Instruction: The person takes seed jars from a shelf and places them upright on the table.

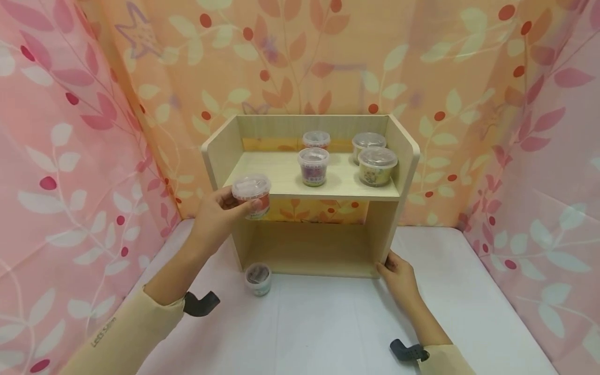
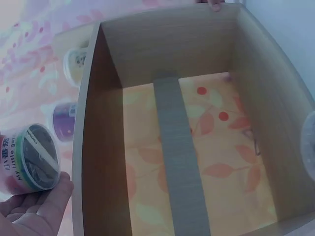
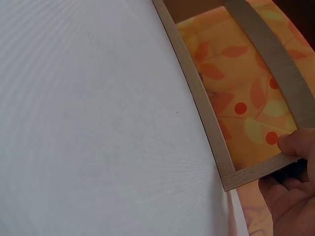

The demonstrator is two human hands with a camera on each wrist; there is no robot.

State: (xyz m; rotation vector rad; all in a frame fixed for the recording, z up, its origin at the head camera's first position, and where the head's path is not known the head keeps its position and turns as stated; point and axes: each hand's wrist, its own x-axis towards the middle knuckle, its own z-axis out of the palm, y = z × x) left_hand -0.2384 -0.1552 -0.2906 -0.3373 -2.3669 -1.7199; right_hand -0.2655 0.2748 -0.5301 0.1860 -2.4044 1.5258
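Note:
My left hand pinches a small lidded plastic tub with a red label, holding it at the front left of the small wooden shelf's upper board. In the left wrist view this tub is tilted, with its end facing the camera and the fingers beneath it. My right hand grips the lower front edge of the right side panel. The right wrist view shows the thumb on the panel's inner side and the fingers outside.
On the upper board stand a purple tub, a red one behind it, and two wider yellowish tubs at the right. Another tub sits on the white table by the shelf's front left corner. Patterned curtains surround the table.

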